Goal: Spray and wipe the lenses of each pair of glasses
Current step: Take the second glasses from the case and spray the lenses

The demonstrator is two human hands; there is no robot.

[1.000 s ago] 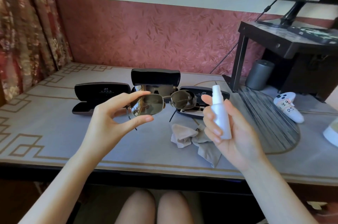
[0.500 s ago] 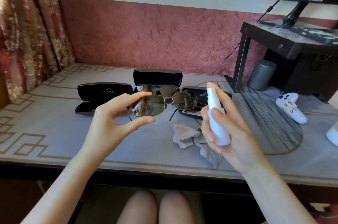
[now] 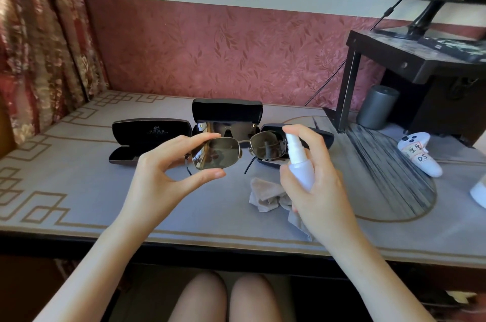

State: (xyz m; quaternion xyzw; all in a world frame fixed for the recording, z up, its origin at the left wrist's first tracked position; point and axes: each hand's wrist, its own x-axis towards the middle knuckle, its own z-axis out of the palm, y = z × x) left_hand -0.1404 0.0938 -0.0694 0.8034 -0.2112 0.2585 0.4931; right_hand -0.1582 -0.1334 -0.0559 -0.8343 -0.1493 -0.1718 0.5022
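Note:
My left hand (image 3: pixel 168 177) pinches the left lens rim of metal-framed sunglasses (image 3: pixel 236 150) between thumb and forefinger, holding them up over the table. My right hand (image 3: pixel 313 185) grips a small white spray bottle (image 3: pixel 299 161), forefinger on top of the nozzle, which sits right beside the right lens. A crumpled beige cloth (image 3: pixel 268 194) lies on the table below the glasses. Behind stand three open black cases: an empty one on the left (image 3: pixel 150 137), a middle one (image 3: pixel 227 116) with dark glasses inside, and a right one (image 3: pixel 323 137) mostly hidden by my hand.
The table (image 3: pixel 79 190) has a grey patterned cover. A woven fan (image 3: pixel 389 179) lies at the right, with a white controller (image 3: pixel 420 156) and a grey cylinder (image 3: pixel 376 107) beyond it. A black stand (image 3: pixel 410 58) carries a monitor at the back right.
My right hand turned the spray bottle and brought its nozzle up close to the right lens, forefinger now on top. The left hand kept the glasses nearly still.

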